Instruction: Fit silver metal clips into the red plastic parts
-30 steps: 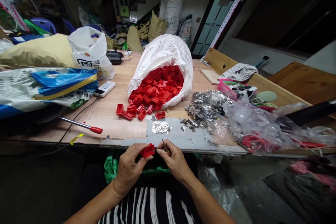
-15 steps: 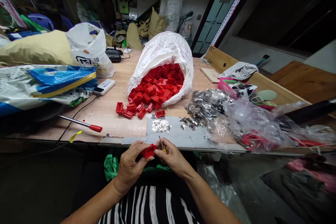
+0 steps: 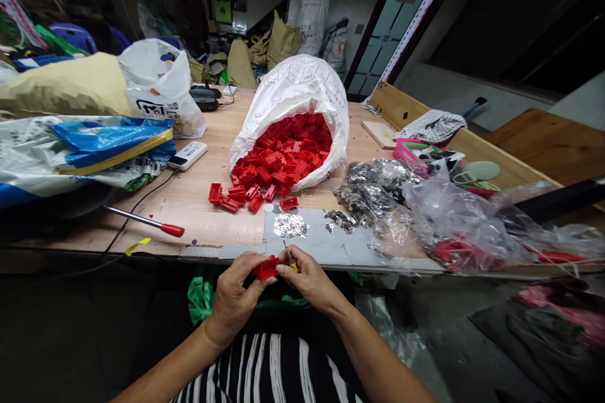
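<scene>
My left hand [image 3: 235,293] is closed around a small red plastic housing [image 3: 265,268], held just below the table's front edge. My right hand [image 3: 307,280] pinches a thin metal tool with a yellow handle [image 3: 289,258], its fingertips touching the right side of the red housing. Straight ahead on the table a white sack [image 3: 297,101] lies on its side, spilling many red housings [image 3: 283,154]. A few loose housings [image 3: 236,198] lie in front of it. A small heap of shiny metal pieces [image 3: 289,225] rests on a grey sheet [image 3: 326,245].
A red-handled screwdriver [image 3: 146,223] and a white remote [image 3: 188,155] lie at left, near blue and white bags [image 3: 94,145]. Clear plastic bags of metal bits and red parts [image 3: 449,220] crowd the right. A pink basket [image 3: 411,152] stands behind them.
My right hand has moved left until its fingertips meet the red housing; the tool tilted with it. My left hand holds the housing in nearly the same place.
</scene>
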A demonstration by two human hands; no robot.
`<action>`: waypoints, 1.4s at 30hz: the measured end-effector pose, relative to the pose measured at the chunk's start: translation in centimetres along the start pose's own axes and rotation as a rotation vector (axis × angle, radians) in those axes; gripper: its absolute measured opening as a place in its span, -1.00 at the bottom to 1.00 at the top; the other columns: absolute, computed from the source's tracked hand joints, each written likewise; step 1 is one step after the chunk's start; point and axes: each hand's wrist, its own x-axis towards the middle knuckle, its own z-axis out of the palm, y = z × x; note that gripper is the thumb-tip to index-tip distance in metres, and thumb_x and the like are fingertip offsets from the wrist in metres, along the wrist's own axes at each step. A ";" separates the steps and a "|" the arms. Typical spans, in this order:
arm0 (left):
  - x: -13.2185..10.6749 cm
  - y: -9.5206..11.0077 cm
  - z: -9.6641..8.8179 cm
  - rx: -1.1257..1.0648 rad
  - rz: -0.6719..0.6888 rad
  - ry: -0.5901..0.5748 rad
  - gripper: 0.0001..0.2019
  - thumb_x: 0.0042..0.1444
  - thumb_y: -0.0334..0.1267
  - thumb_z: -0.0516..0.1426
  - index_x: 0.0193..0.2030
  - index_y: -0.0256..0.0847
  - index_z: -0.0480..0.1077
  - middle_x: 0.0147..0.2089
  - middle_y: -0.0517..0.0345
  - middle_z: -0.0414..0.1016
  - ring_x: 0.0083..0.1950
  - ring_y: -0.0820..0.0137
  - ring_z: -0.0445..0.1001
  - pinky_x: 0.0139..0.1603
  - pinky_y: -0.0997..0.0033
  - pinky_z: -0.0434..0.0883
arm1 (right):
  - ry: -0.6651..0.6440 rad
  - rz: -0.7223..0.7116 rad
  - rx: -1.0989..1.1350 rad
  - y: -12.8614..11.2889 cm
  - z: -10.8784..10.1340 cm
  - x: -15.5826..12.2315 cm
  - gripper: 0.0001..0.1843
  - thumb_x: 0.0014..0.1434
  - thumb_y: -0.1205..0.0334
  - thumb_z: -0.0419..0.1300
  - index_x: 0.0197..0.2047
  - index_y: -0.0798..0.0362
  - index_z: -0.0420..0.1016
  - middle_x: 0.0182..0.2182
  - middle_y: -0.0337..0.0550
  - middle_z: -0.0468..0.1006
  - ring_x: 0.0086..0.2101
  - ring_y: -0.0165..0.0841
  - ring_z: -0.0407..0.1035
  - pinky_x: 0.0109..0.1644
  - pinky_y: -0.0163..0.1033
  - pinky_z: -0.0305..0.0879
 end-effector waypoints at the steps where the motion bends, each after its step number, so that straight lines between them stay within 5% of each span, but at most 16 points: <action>1: 0.0 0.1 0.0 0.002 0.008 0.000 -0.76 0.07 -0.28 0.23 -0.09 -0.14 0.43 -0.20 0.11 0.58 -0.11 0.29 0.53 -0.01 0.25 0.47 | -0.001 -0.001 0.002 0.1 0.0 0.0 -0.67 0.12 -0.03 0.20 -0.34 0.05 0.25 -0.52 -0.38 0.21 -0.53 -0.52 0.04 -0.49 -0.40 0.01; 8: 0.1 0.5 0.1 0.011 0.037 0.011 -0.78 0.09 -0.25 0.21 -0.10 -0.14 0.43 -0.21 0.09 0.59 -0.10 0.26 0.54 0.01 0.20 0.46 | -0.074 0.042 0.143 0.4 0.1 0.4 -0.61 0.07 -0.07 0.24 -0.35 0.04 0.20 -0.55 -0.42 0.16 -0.57 -0.54 -0.01 -0.52 -0.40 -0.06; 21: 0.0 -0.7 0.4 -0.059 -0.207 0.017 -0.75 0.04 -0.20 0.24 -0.13 -0.19 0.45 -0.23 0.11 0.58 -0.20 0.32 0.55 -0.15 0.33 0.49 | -0.087 0.086 0.181 0.3 -0.6 0.2 -0.68 0.17 -0.03 0.15 -0.22 0.07 0.32 -0.49 -0.34 0.33 -0.57 -0.54 0.11 -0.52 -0.43 -0.01; 31: 0.1 -1.7 0.3 -0.062 -0.223 -0.020 -0.73 0.06 -0.27 0.23 -0.07 -0.17 0.44 -0.17 0.10 0.57 -0.13 0.31 0.55 -0.07 0.32 0.48 | 0.099 -0.142 -0.507 0.7 -1.1 -0.3 -0.68 0.28 0.25 0.01 0.06 -0.01 0.42 -0.29 -0.17 0.34 -0.23 -0.34 0.32 -0.07 -0.20 0.26; 37: -0.1 -2.2 0.4 -0.016 -0.156 -0.050 -0.68 0.10 -0.28 0.20 0.03 -0.12 0.41 -0.06 0.08 0.55 0.01 0.28 0.49 0.09 0.23 0.40 | 0.139 -0.171 -0.528 0.1 -0.9 -0.5 -0.72 0.22 0.35 0.08 -0.01 -0.01 0.43 -0.15 -0.16 0.50 -0.19 -0.35 0.38 -0.05 -0.22 0.28; 42: -0.2 -2.4 0.4 0.011 -0.127 -0.086 -0.64 0.13 -0.29 0.17 0.09 -0.08 0.37 0.00 0.08 0.52 0.08 0.27 0.44 0.16 0.18 0.35 | 0.130 -0.192 -0.585 -0.4 -0.7 -0.8 -0.81 0.20 0.36 0.11 -0.11 0.00 0.44 -0.22 -0.21 0.52 -0.23 -0.37 0.39 -0.08 -0.26 0.28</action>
